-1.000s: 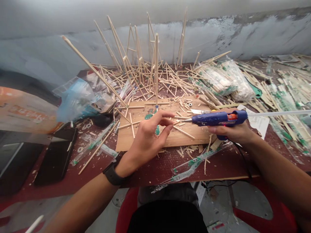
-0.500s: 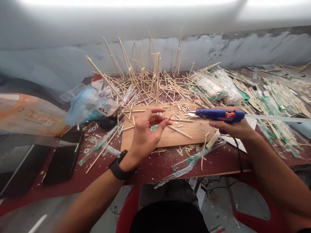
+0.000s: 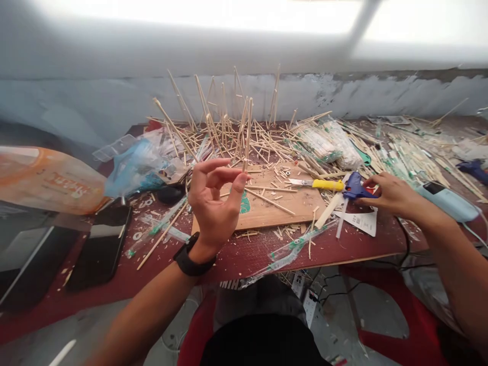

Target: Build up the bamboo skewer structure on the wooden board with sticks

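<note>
My left hand [image 3: 215, 195], with a dark watch on its wrist, is raised over the left part of a wooden board [image 3: 267, 213]. Its thumb and index finger pinch a short piece of bamboo stick [image 3: 244, 166]; other sticks behind partly blend with it. My right hand [image 3: 392, 195] has its fingers and thumb about the handle of a blue glue gun [image 3: 355, 187], low over the table right of the board. A clear glue stick [image 3: 342, 218] pokes out of the gun towards me. Just left of the gun lies a yellow-handled craft knife [image 3: 326, 185], its blade over the board.
Behind the board, glued stick frames [image 3: 247, 127] stand upright among many loose sticks. Packets of sticks [image 3: 324, 137] lie at right, near a light-blue device [image 3: 442, 198]. At left are a phone [image 3: 97, 249], an orange-white bag [image 3: 49, 178] and a blue plastic bag [image 3: 133, 162].
My right hand has carried the glue gun right and lowered it, turning it; the yellow knife now shows. My left hand has shifted left and up, still pinching the stick piece.
</note>
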Tool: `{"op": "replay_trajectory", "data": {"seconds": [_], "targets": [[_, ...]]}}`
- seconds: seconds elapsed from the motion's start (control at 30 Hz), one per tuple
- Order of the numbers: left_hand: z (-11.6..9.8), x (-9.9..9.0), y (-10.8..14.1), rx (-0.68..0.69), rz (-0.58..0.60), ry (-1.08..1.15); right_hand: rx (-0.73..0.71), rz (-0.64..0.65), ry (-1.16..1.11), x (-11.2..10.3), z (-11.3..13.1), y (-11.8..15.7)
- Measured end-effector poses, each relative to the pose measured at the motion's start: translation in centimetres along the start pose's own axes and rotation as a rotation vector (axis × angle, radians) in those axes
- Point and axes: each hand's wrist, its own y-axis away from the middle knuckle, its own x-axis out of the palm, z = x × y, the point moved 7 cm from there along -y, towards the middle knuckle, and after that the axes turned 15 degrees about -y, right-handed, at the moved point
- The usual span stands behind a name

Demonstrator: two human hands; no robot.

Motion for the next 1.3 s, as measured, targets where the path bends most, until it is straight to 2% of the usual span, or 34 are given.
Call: {"op": "replay_trajectory", "data": {"seconds": [0.1, 0.17, 0.23, 0.37, 0.5, 0.6, 0.73, 0.9, 1.03, 1.1, 1.2, 1.3], "targets": [[-0.5, -0.8, -0.2, 0.045, -0.091, -0.004, 0.042, 0.169, 0.062, 0.1, -0.9, -0.2], [-0.5, -0.7, -0.2, 0.035, -0.087, 0.013, -0.002, 0.194, 0.099, -0.2, 0.6, -0.7], [-0.3, -0.5, -0.2, 0.010, -0.062, 0.033, -0.068, 0.208, 0.107, 0.2, 3.4, -1.5], [0.2, 0.2, 0.0, -0.040, -0.011, 0.067, -0.262, 0.279, 0.006, 4.7, 11.1, -3.2], [0.2, -0.1, -0.1, -0.042, -0.050, 0.041, -0.392, 0.444, -0.028, 11.9, 17.5, -4.8], [0.0, -0.8, -0.3, -0.021, -0.104, 0.041, -0.373, 0.530, 0.053, 15.6, 19.8, -6.1], [0.0, -1.1, -0.4, -0.033, -0.127, 0.077, -0.353, 0.568, 0.066, 17.6, 21.0, -7.2], [0.4, -0.8, -0.1, -0.045, -0.093, 0.070, -0.347, 0.574, 0.034, 18.1, 21.2, -7.3], [0.4, -0.4, 0.0, -0.052, -0.040, 0.054, -0.346, 0.553, -0.056, 16.7, 21.0, -6.8], [0.3, -0.3, 0.0, -0.063, -0.021, 0.062, -0.323, 0.524, -0.249, 15.1, 20.6, -6.7], [0.0, -0.1, 0.0, -0.078, -0.003, 0.061, -0.229, 0.504, -0.674, 12.3, 19.5, -6.8], [0.1, 0.2, 0.1, -0.096, 0.035, 0.055, -0.114, 0.491, -0.925, 10.2, 18.0, -6.9]]}}
